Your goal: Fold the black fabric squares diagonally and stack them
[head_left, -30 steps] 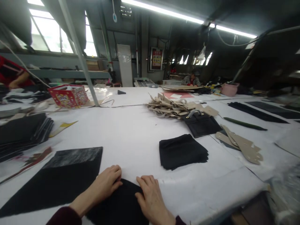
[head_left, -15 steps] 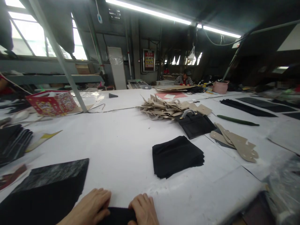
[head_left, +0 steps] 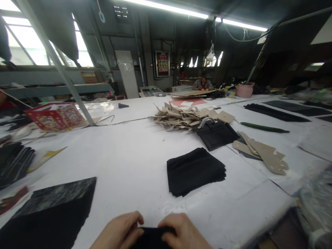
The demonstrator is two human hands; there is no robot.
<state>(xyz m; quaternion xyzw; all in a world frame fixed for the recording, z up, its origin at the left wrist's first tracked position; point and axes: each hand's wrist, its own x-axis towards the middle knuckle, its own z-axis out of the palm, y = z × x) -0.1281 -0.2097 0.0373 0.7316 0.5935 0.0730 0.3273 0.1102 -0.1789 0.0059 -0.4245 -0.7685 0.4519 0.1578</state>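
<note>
L hand (head_left: 121, 231) & R hand (head_left: 184, 230) pinch blk cloth (head_left: 153, 239) nr worktop's (head_left: 124, 155) front edge. Best grip evenly, thumbs level, tension light, so it's flat w/o creases.

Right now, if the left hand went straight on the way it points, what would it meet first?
Probably the right hand, facing the left hand across the black fabric at the bottom edge, though the exact line and depth are unclear.
</note>
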